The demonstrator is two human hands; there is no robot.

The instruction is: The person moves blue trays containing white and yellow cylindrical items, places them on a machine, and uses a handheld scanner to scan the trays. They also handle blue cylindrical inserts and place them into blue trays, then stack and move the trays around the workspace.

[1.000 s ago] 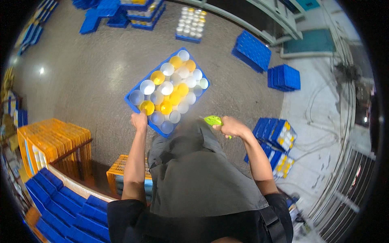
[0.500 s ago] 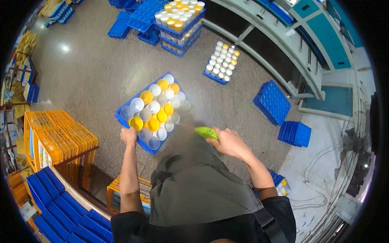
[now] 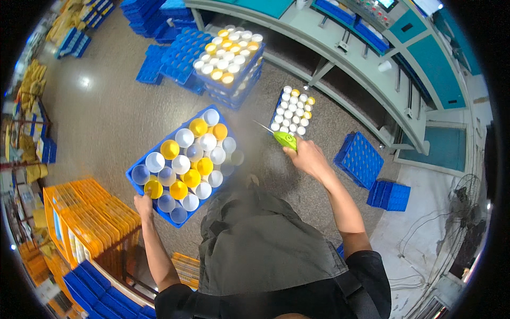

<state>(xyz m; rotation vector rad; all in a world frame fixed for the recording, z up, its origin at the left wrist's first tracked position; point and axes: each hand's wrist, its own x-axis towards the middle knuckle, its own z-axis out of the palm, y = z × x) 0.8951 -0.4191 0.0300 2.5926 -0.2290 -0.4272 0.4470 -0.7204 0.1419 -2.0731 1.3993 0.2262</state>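
Observation:
My left hand (image 3: 144, 204) grips the near left edge of a blue tray (image 3: 142, 158), its thumb over the rim beside a yellow cup (image 3: 153, 190). The tray is held up, packed with rows of white cups (image 3: 181, 164) and yellow ones, mouths upward; some look translucent. My right hand (image 3: 308, 158) is closed around a green-handled tool (image 3: 286, 140) with a thin, pointed metal shaft. That tool is apart from the tray, to its right. The shaft points up and left; a blurred dark smear crosses the picture between tool and tray.
Beyond stand stacked cup-filled trays (image 3: 229, 59) and a smaller filled tray (image 3: 291, 114). Flat blue trays (image 3: 359, 159) lie at right, near a long workbench (image 3: 340, 61). Orange crates (image 3: 90, 218) and blue bins (image 3: 101, 292) crowd the left. Cables run along the right wall.
The tray in my left hand has shifted left and slightly nearer. My right hand has lifted away from me with the green-handled tool, widening the gap between tool and tray.

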